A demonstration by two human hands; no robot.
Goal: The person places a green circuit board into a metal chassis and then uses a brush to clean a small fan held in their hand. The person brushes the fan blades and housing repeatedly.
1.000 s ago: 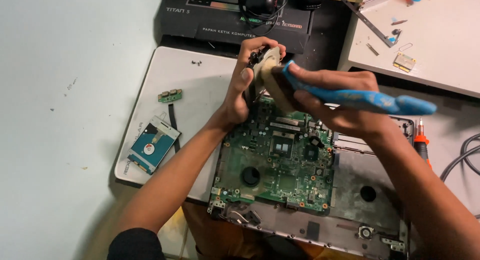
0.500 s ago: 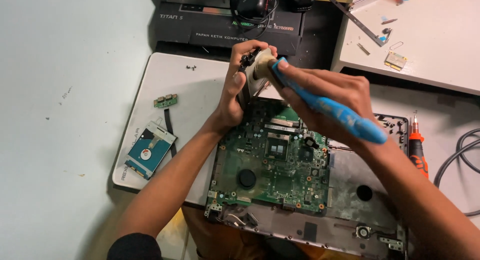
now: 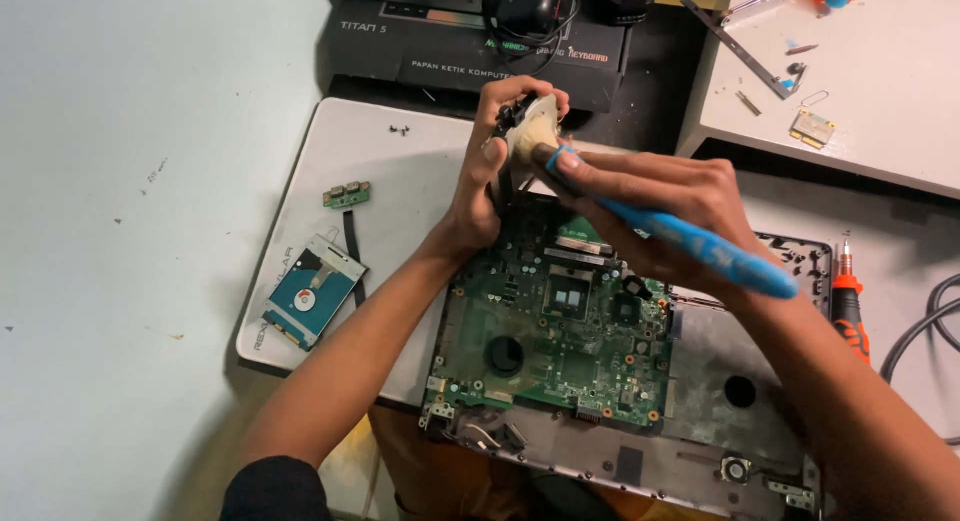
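Overhead, right hand point(image 3: 660, 196) brushes fan point(image 3: 520, 146) (left hand point(image 3: 490, 171) gripping).

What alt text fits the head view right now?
The left hand holds a small dark part while the right hand brushes it with a blue-handled brush, above a green motherboard in an opened laptop.

Bare pale floor open along the left, white surface point(image 3: 420, 161) free between small green circuit board point(image 3: 347, 194) and hard drive point(image 3: 313, 299), black box point(image 3: 470, 46) blocking the far side, motherboard point(image 3: 560, 341) filling the middle, orange screwdriver point(image 3: 850, 311) and grey cables point(image 3: 925, 331) crowding the right
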